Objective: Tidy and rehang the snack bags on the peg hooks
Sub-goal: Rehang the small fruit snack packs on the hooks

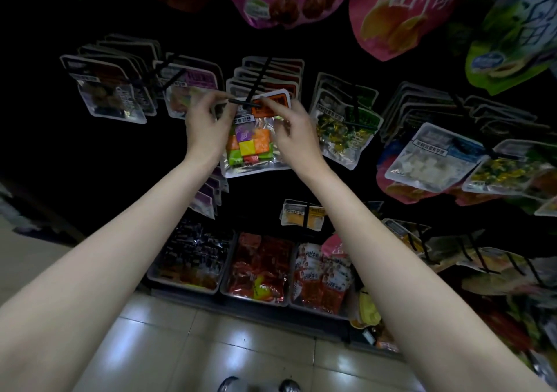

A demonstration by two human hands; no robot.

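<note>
The left hand (pixel 208 126) has its fingers curled, pinching the tip of a black peg hook (pixel 254 84). The right hand (pixel 291 129) pinches the orange header of a clear snack bag (pixel 250 144) of coloured cubes — its top lies at the hook's tip, though whether the hole is threaded is hard to tell. The bag hangs long axis downward, slightly tilted. Neighbouring bags crowd both sides — purple-labelled ones (pixel 193 90) left, green ones (pixel 346 120) right. Bins (pixel 256 271) sit below, above a tiled floor (pixel 211 346).
</note>
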